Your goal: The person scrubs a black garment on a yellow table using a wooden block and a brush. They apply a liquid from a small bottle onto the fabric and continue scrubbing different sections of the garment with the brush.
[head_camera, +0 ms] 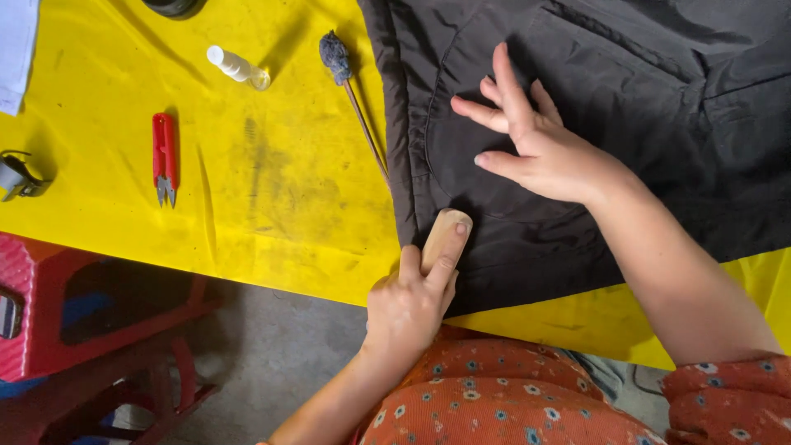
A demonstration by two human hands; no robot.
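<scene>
In the lower middle of the frame the left hand grips a small wooden block. The fingers are closed around it, with the forefinger lying along its top, and its rounded end is pushed down on the edge of a dark jacket. Held like this, the block seems to press the seam flat near the hem.

The right hand lies in the upper middle of the frame, on the jacket. Its fingers are spread wide and flat and hold nothing; they rest on a curved stitched line, maybe a pocket. The open palm probably keeps the cloth stretched and still, so it does not slide under the block.

The jacket covers the upper right part of a yellow table, and its edge runs down to the block.

On the bare table at the upper left lie red thread snips, a small clear spray bottle on its side, and a thin stick with a fuzzy grey tip, just beside the jacket. They are away from the work but easy to reach. A red stool stands on the floor at the lower left.
</scene>
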